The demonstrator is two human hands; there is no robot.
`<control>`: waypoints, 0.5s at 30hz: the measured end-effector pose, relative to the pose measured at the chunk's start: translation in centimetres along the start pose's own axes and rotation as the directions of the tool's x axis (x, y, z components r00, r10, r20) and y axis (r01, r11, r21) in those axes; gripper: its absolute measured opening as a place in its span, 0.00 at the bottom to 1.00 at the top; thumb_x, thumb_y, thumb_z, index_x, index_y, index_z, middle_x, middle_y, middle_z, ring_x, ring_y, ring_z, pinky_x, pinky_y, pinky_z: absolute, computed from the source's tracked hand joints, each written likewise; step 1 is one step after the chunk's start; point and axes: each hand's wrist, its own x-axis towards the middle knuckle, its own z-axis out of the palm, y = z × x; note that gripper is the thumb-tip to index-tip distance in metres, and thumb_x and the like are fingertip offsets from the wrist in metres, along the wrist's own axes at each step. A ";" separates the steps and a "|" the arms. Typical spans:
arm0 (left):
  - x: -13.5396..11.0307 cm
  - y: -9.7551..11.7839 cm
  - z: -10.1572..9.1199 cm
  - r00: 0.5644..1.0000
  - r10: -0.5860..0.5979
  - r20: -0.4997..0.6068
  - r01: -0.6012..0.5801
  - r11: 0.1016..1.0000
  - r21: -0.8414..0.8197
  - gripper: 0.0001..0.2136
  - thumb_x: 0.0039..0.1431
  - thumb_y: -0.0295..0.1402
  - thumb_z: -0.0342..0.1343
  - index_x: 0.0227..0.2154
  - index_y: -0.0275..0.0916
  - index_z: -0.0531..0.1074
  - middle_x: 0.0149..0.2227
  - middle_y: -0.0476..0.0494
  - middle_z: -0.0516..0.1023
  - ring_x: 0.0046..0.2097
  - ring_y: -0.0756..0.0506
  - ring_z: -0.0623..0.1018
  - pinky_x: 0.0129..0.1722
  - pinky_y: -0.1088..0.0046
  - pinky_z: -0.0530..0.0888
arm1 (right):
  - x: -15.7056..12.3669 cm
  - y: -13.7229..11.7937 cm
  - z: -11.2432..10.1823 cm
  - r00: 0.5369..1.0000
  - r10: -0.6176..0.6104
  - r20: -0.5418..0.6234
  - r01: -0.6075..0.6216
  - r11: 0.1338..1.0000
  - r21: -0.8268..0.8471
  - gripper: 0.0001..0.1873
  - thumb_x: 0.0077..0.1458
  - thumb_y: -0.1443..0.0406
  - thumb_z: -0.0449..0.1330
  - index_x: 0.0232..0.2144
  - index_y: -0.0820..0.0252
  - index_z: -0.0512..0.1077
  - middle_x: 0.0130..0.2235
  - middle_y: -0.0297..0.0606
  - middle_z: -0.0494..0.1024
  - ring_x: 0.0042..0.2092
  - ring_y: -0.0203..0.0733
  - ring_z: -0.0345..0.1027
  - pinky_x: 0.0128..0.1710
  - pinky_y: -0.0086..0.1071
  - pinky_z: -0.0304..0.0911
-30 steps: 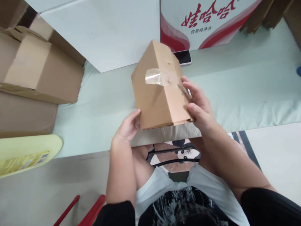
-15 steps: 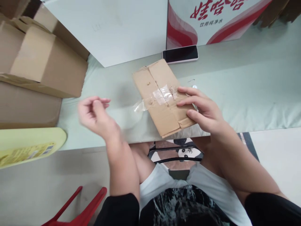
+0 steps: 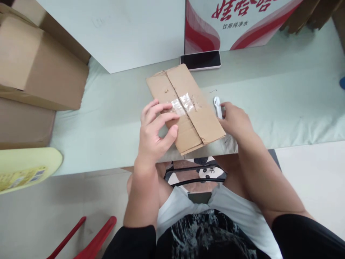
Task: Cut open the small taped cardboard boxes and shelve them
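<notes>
A low brown cardboard box (image 3: 188,118) lies on the pale green table (image 3: 269,104) in front of me, its flaps meeting at a seam crossed by a clear tape strip (image 3: 183,104). My left hand (image 3: 156,133) rests on the box's left half, fingers stretched toward the tape and thumb on the cardboard. My right hand (image 3: 235,120) sits at the box's right edge with curled fingers closed on the near end of a small white tool (image 3: 217,106) lying on the table.
A dark phone (image 3: 201,59) lies behind the box. A white board (image 3: 121,32) and a red-and-white printed carton (image 3: 229,21) stand at the back. Brown cartons (image 3: 37,68) are stacked left, above a yellow panel (image 3: 27,169). Red chair legs (image 3: 94,241) show below.
The box went from held up on end to lying flat. My left hand swung out left, then came back onto the tape. My right hand slid off the box to the white tool.
</notes>
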 end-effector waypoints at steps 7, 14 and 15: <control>0.0 0.4 0.4 1.000 -0.012 0.005 0.012 1.000 0.007 0.09 0.69 0.41 0.53 0.45 0.48 0.76 0.54 0.44 0.78 0.62 0.38 0.72 0.70 0.46 0.65 | -0.4 -0.8 -2.6 0.867 0.161 -0.472 0.150 0.818 0.555 0.11 0.44 0.67 0.58 0.27 0.51 0.57 0.24 0.29 0.64 0.28 0.41 0.68 0.31 0.37 0.66; -0.1 1.4 1.3 1.000 0.025 0.015 -0.025 1.000 0.012 0.12 0.72 0.41 0.49 0.47 0.47 0.76 0.56 0.42 0.77 0.66 0.37 0.70 0.71 0.47 0.62 | -6.3 -5.1 -5.9 0.674 0.087 -0.733 0.651 0.399 0.646 0.09 0.64 0.60 0.49 0.30 0.50 0.62 0.25 0.27 0.64 0.28 0.36 0.75 0.30 0.35 0.73; -0.1 1.6 1.5 0.999 0.032 0.016 -0.032 0.999 0.000 0.12 0.72 0.41 0.49 0.48 0.47 0.76 0.56 0.42 0.76 0.66 0.37 0.69 0.71 0.47 0.62 | -7.2 -5.6 -5.9 0.693 0.053 -0.719 0.651 0.383 0.655 0.09 0.65 0.59 0.51 0.31 0.50 0.65 0.27 0.29 0.70 0.29 0.37 0.76 0.29 0.35 0.73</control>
